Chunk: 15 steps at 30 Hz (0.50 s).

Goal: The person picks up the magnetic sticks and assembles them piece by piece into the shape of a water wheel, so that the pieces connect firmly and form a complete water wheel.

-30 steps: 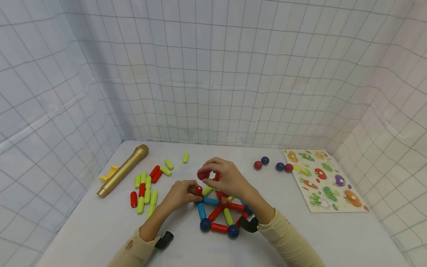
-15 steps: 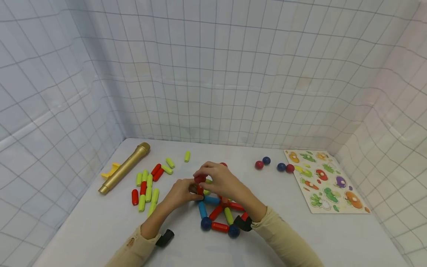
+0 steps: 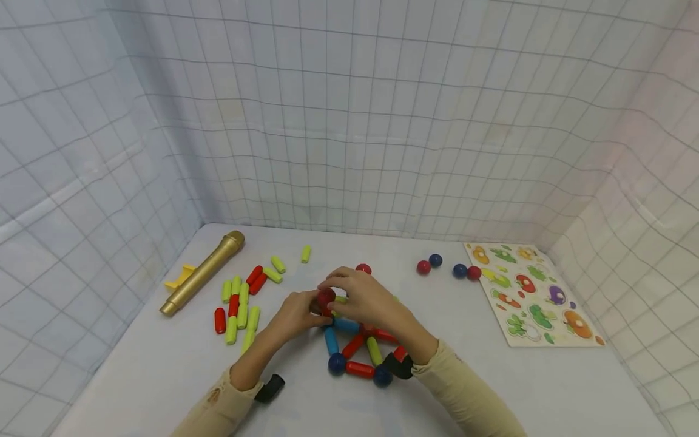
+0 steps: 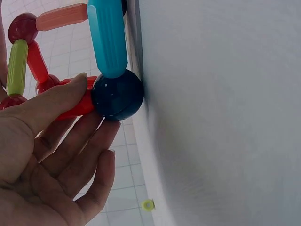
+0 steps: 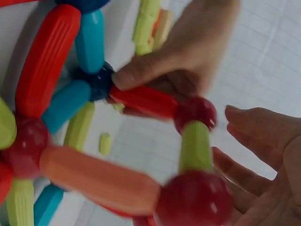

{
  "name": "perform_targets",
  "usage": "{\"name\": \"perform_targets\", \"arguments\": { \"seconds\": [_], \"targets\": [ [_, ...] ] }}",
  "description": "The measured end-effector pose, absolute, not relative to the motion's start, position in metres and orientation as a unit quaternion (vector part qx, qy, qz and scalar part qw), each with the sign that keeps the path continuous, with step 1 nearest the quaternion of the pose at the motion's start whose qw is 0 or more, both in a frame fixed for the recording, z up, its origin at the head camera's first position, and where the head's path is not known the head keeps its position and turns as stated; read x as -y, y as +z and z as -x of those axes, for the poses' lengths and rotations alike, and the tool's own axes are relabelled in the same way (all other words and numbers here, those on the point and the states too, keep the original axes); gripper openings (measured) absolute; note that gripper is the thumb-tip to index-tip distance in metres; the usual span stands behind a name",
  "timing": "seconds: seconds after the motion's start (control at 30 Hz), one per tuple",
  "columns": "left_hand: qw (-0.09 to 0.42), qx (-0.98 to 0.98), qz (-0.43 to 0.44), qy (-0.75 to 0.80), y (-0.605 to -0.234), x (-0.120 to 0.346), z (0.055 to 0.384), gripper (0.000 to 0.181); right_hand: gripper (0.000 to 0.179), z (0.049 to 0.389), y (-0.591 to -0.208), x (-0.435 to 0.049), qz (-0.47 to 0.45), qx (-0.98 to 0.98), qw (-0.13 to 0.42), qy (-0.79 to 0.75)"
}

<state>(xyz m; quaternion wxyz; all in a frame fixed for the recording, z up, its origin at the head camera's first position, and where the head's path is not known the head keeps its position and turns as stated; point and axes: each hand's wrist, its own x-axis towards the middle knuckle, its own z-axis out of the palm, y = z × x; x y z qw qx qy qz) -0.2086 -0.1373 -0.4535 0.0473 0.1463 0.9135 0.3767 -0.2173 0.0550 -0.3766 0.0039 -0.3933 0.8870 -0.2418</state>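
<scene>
Red, blue and lime rods with red and dark balls make up a built frame (image 3: 353, 347), standing on the white-covered bench (image 3: 136, 376) in front of the person, about the middle.

Left hand (image 3: 295, 317) at the frame's left corner. Grip: thumb and fingers pinch a red rod (image 5: 146, 101) just where it meets a dark blue ball (image 4: 117, 95). Rod stands up from that ball; a red ball (image 3: 326, 296) caps its upper end. From the cap, a lime rod (image 5: 196, 146) runs to a second red ball (image 5: 193, 202), which also joins a salmon rod (image 5: 101, 181) rising from the frame's centre.

Right hand (image 3: 366, 296) beside the red ball, fingers loosely curved and spread, grip relaxed, a gap showing to the ball on the wrist view; contact by the fingers behind the lime rod cannot be told.

Left on the bench: gold microphone (image 3: 203, 273) lying aslant, yellow piece (image 3: 179, 278) beside it, loose lime and red rods (image 3: 233, 305) nearer the middle. Far right: four loose balls (image 3: 460, 271) in two pairs, then a vegetable picture board (image 3: 516, 321).
</scene>
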Motion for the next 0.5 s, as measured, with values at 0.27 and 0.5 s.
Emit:
{"name": "perform_targets", "arguments": {
  "seconds": [0.27,0.5],
  "targets": [
    [0.076,-0.930,-0.102,0.346,-0.456,0.131,0.209,0.029,0.022,0.200,-0.384,-0.115,0.358,-0.893,-0.053,-0.267],
    [0.092,-0.934,-0.076,0.336,-0.454,0.134,0.206,0.023,0.025,0.192,-0.398,-0.124,0.365,-0.893,-0.027,-0.261]
  ]
}}
